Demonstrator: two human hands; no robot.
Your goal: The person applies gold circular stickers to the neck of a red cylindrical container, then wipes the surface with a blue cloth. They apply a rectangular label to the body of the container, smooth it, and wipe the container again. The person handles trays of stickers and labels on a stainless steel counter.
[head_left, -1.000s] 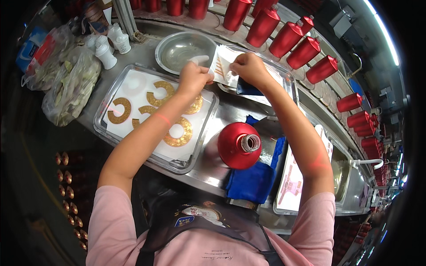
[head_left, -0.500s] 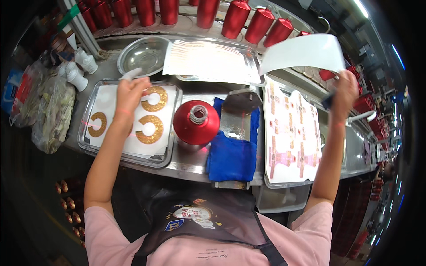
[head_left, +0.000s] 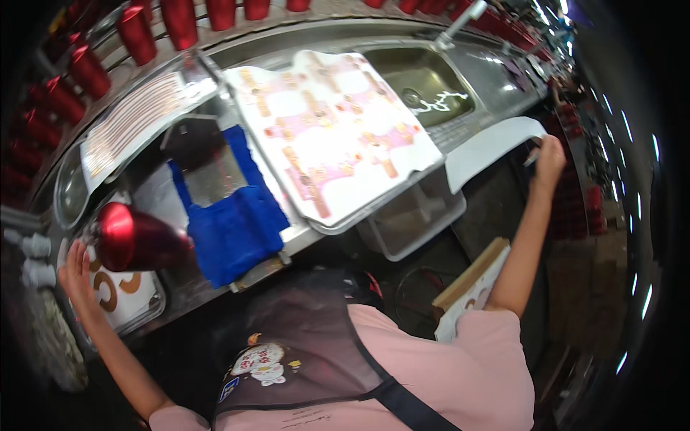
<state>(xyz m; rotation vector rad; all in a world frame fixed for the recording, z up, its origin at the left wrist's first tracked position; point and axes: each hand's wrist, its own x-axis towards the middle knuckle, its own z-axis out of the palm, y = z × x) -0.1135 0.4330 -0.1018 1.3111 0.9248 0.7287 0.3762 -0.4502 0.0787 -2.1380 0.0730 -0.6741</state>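
Note:
My right hand (head_left: 552,159), far out to the right, is closed on one end of a white sheet (head_left: 496,151) that curves away to the left. A small dark object shows by its fingers, too small to name. At the left, my left hand (head_left: 77,279) has its fingers stretched out, a white cover on one of them. It is over the edge of gold C-shaped labels (head_left: 129,282) on a white sheet, close to the neck of a red bottle (head_left: 133,237). Whether it touches the bottle, I cannot tell.
A blue cloth (head_left: 237,241) covers a metal stand beside the bottle. Right of it lies a tray with pink-and-gold label sheets (head_left: 338,144), a sink (head_left: 424,82) behind. A clear bin (head_left: 413,230) hangs below the bench edge. Red bottles (head_left: 136,34) line the back.
My view has turned to the right. The right hand has carried the white sheet away from the bench and lowered it beyond the label tray. The left hand stays near the gold labels.

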